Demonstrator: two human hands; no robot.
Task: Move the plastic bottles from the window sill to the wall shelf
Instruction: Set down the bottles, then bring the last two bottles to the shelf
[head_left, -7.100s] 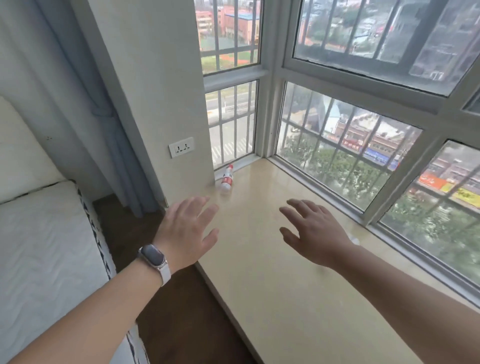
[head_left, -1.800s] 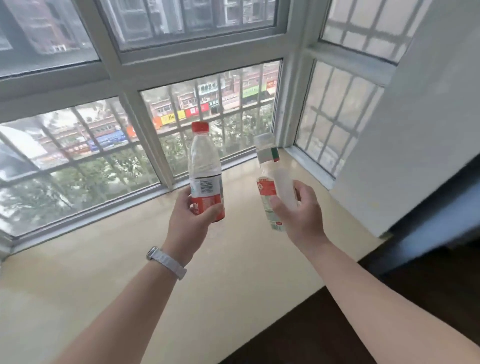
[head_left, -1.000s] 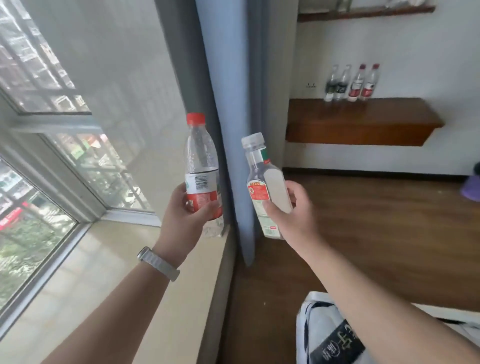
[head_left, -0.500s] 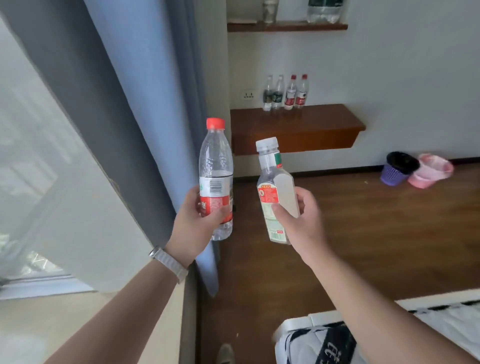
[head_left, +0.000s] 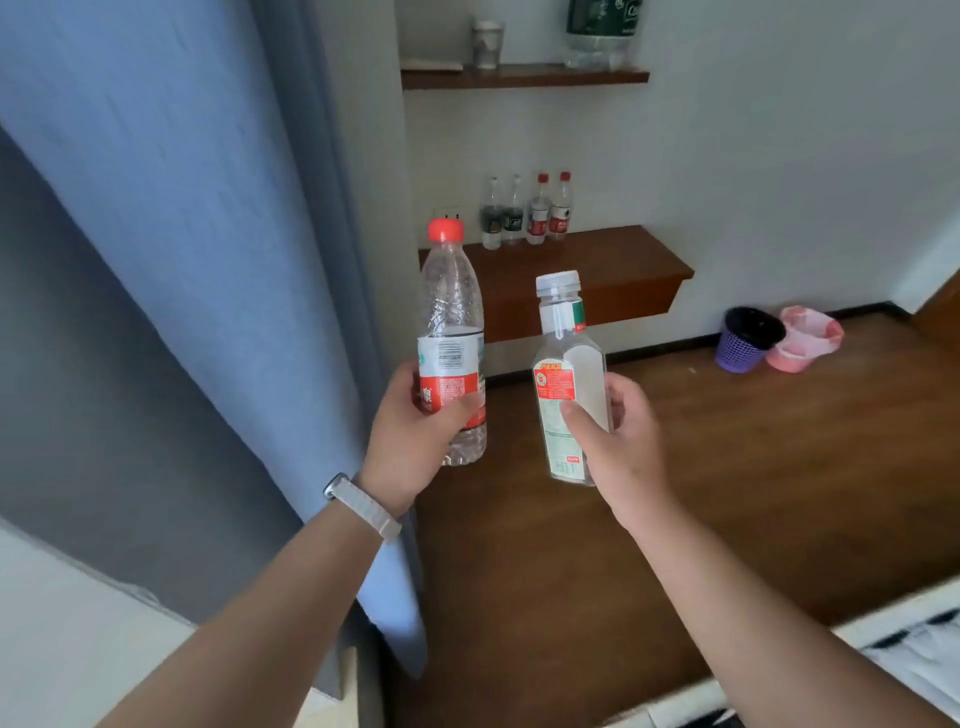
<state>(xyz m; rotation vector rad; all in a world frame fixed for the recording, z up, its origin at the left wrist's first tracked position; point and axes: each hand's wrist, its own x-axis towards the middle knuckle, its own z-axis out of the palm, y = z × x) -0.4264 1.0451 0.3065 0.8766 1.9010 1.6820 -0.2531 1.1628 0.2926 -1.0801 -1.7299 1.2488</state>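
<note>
Left hand (head_left: 415, 431) is curled round the label band of a red-capped water bottle (head_left: 451, 332). Right hand (head_left: 618, 447) is curled round the lower body of a white-capped square-sided bottle (head_left: 569, 374). Both are upright in mid-air, well short of the wooden wall shelf (head_left: 613, 265), where four bottles (head_left: 524, 218) stand back-left. Both look empty: light, thin clear plastic that likely dents under squeeze. Mid-body grip looks fine; glossy labels may slip.

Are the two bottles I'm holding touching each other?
Apart. The head view shows shelf and floor between the red-cap bottle in the left hand and the white-cap bottle in the right hand.
</note>
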